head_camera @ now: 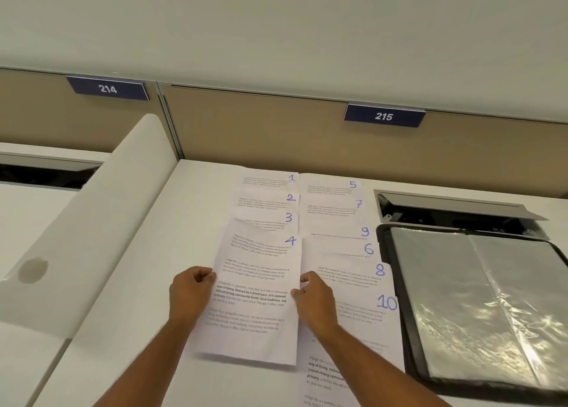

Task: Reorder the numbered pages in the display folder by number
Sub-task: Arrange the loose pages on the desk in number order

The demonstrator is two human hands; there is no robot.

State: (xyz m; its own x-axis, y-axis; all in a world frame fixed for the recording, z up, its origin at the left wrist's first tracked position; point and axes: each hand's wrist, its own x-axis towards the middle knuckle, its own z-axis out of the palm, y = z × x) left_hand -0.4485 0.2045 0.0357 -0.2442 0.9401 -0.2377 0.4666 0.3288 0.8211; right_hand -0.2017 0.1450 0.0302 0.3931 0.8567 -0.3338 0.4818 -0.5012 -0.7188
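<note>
White printed sheet numbered 4 (261,280) lies on the pale tabletop (123,329), topping the 1–3 column; left hand (189,293) and right hand (316,302) each keep a pinching grip on its side edges. Black display folder with clear sleeves (479,302) lies open at right.

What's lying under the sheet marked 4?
Page 4 overlaps page 3, hiding all but its top strip and number. Both hands, left hand and right hand, pinch page 4's edges.
</note>
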